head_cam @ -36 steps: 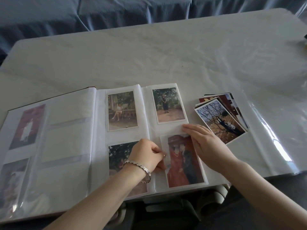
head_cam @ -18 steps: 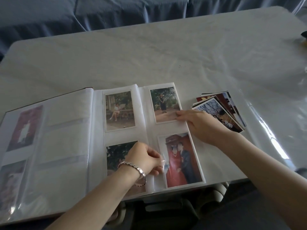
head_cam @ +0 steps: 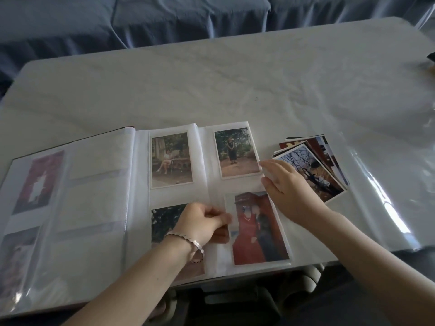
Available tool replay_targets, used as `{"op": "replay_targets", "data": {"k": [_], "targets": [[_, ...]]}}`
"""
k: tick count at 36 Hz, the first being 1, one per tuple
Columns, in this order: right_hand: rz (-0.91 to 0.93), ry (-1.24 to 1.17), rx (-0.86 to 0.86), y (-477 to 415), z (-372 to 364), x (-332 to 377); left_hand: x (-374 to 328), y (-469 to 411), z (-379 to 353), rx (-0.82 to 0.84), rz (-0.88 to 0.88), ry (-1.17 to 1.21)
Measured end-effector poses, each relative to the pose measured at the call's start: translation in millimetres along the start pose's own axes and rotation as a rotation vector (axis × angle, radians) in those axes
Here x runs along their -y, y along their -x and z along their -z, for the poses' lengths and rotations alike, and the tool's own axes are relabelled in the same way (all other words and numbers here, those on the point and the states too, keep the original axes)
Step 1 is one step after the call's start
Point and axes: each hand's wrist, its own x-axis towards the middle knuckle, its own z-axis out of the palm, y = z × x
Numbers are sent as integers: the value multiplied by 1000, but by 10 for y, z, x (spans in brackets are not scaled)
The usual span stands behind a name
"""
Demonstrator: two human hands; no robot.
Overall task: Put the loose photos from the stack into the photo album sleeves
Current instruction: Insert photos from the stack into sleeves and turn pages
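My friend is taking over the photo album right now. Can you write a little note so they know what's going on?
Left hand: its grip pinches the clear sleeve beside the red photo, low on the right page.
Right hand: open, fingers flat at that page's outer edge.
Album lies open on the table.
Done: four filled sleeves on the two facing pages.
Left: the fanned stack of loose photos, right of the album.
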Motion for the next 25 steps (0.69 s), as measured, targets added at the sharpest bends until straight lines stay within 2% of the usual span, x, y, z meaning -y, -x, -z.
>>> {"op": "replay_targets", "data": {"k": [4, 7, 10, 12, 14, 16, 20, 21, 23, 25], "targets": [[-196, -172, -104, 61, -27, 4, -18, 3, 91, 59, 57, 133], [-281, -310, -54, 59, -35, 15, -16, 22, 123, 112, 69, 147], [-398, -693, 19, 77, -46, 78, -41, 11, 173, 63, -26, 27], [-444, -814, 28, 97, -54, 114, -69, -31, 232, -66, -196, -178], [-403, -786, -11, 126, -63, 166, -141, -73, 319, -224, -395, -423], [-295, -851, -48, 172, -64, 263, -268, -84, 380, -236, -470, -403], [-121, -1077, 76, 262, -103, 481, -545, -55, 410, -47, -276, 15], [-92, -1107, 127, 267, -107, 517, -587, -53, 413, -21, -242, 45], [-37, -1050, 202, 270, -105, 569, -633, -61, 418, -35, -234, -124], [-23, -912, 212, 266, -109, 564, -622, -112, 444, -134, -286, -321]]}}
